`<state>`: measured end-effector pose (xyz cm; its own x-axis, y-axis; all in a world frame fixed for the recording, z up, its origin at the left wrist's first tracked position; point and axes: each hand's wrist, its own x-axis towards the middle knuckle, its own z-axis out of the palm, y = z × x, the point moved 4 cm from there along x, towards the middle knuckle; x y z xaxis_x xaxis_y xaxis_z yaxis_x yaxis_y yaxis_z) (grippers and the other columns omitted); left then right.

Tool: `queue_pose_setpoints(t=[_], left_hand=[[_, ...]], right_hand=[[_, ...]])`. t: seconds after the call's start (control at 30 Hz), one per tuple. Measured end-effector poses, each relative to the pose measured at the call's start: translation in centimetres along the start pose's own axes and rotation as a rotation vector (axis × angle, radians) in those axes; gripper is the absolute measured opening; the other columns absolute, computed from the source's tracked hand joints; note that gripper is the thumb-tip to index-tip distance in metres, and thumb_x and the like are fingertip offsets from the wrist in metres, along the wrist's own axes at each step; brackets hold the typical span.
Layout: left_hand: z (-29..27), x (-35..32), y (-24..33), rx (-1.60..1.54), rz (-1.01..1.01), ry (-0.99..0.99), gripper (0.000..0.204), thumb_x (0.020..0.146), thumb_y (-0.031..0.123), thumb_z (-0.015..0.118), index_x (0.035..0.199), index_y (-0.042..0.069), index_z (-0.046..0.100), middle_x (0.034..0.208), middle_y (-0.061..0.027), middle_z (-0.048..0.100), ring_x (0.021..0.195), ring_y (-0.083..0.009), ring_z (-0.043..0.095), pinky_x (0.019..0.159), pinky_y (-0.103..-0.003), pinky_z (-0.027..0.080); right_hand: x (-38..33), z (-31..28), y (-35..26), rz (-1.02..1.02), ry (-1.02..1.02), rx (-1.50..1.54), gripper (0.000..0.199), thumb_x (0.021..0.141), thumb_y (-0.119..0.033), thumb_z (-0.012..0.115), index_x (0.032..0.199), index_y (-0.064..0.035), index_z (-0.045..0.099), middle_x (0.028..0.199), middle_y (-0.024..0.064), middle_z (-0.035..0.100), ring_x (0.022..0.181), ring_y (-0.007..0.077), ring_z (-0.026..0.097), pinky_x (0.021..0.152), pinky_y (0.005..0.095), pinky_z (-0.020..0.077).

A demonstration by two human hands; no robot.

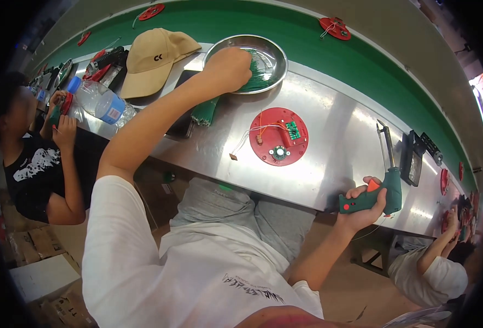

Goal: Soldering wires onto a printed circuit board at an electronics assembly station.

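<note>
My left hand (pixel 229 69) reaches over the rim of a round steel bowl (pixel 278 50), its fingers curled down among thin green wires (pixel 259 74). Its fingertips are hidden, so what they pinch does not show. A green soldering gun (pixel 393 191) with an orange trigger is gripped in my right hand (pixel 370 210) at the table's front edge; its metal tip points away from me. Between my hands, a red round plate (pixel 267 156) lies on the steel table, carrying a small green circuit board (pixel 292 130), a round green board (pixel 279 153) and loose white wires.
Left of the bowl are a green wire bundle (pixel 204 112), a tan cap (pixel 153 57) and a plastic bottle (pixel 107 105). Black trays (pixel 413 164) stand beyond the soldering gun. A green belt (pixel 301 33) carries red plates behind the table (pixel 329 120). People sit on both sides.
</note>
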<state>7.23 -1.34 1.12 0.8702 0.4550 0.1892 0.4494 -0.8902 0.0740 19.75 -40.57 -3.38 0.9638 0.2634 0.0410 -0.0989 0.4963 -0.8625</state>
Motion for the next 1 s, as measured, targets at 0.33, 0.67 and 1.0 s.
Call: queue_pose_setpoints(t=[0.33, 0.67, 1.0], left_hand=[[-4.5, -3.7, 2.4, -0.686, 0.100, 0.198, 0.014, 0.088, 0.009, 0.066, 0.095, -0.003, 0.067, 0.082, -0.0124, 0.068, 0.072, -0.0204, 0.064, 0.071, -0.031, 0.052], [-1.4, -12.3, 12.6, -0.576, 0.187, 0.527, 0.008, 0.078, 0.003, 0.067, 0.084, 0.002, 0.063, 0.075, -0.0115, 0.059, 0.065, -0.0289, 0.060, 0.057, -0.039, 0.050], [1.8, -12.3, 13.9, -0.355, 0.141, 0.662, 0.013, 0.067, 0.004, 0.067, 0.072, 0.006, 0.055, 0.068, -0.0074, 0.053, 0.058, -0.0234, 0.055, 0.049, -0.035, 0.046]], right_hand=[[-0.5, -0.2, -0.5, -0.043, -0.113, -0.070, 0.041, 0.102, -0.035, 0.041, 0.107, 0.0034, 0.053, 0.097, 0.0156, 0.059, 0.051, 0.0138, 0.053, 0.044, 0.0291, 0.0454], [-3.0, 1.2, -1.1, -0.082, -0.584, -0.466, 0.055, 0.090, -0.021, 0.065, 0.134, 0.0087, 0.051, 0.104, 0.0234, 0.067, 0.056, 0.0198, 0.061, 0.053, 0.0293, 0.0482], [-3.2, 1.4, -1.4, -0.019, -0.668, -0.528, 0.048, 0.088, -0.016, 0.068, 0.128, 0.0085, 0.055, 0.099, 0.0202, 0.067, 0.058, 0.0215, 0.061, 0.054, 0.0306, 0.0481]])
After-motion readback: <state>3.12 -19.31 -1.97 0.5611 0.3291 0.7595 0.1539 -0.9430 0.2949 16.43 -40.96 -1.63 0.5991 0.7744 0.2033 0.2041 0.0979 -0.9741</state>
